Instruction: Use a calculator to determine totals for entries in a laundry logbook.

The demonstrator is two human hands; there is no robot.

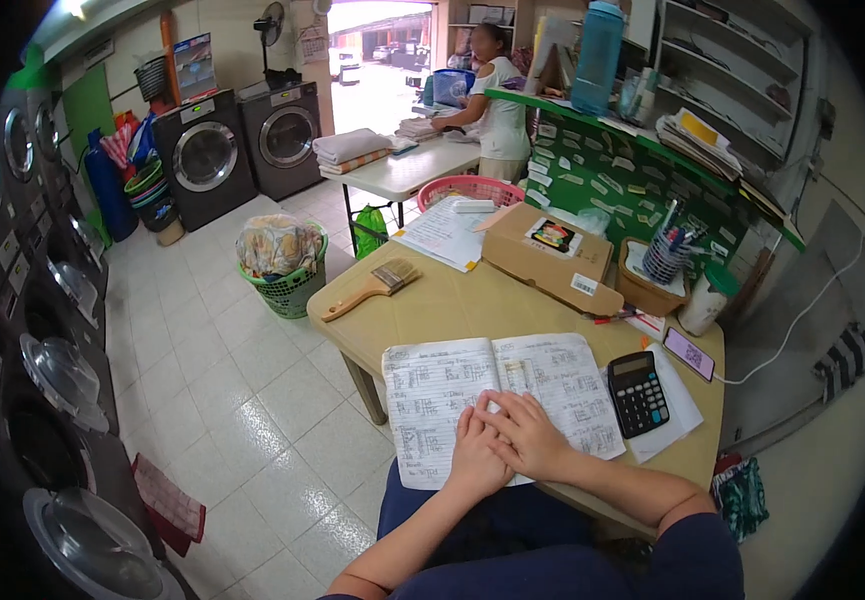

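My left hand [475, 457] lies flat on an open ruled notebook [443, 375] with handwriting on both pages. Across its fingers rests my right hand [530, 435], fingers spread; neither hand holds anything. The notebook reaches the near edge of a yellowish plastic table [447, 307]. Right of the pages sits a black desk calculator [638, 401], partly on a white sheet of paper [676, 424]. A phone [688, 355] with a lit screen and a white cable [792, 337] lies beyond it. At the far left corner is a wide paintbrush [374, 288] with a wooden handle.
A cardboard box [530, 259], papers [443, 232], a pen holder [669, 255] and a green-lidded jar [708, 300] occupy the table's back. Left stand a green laundry basket [282, 289] and front-loading machines [64, 360]. A person [500, 97] handles folded cloth at a white table [410, 165].
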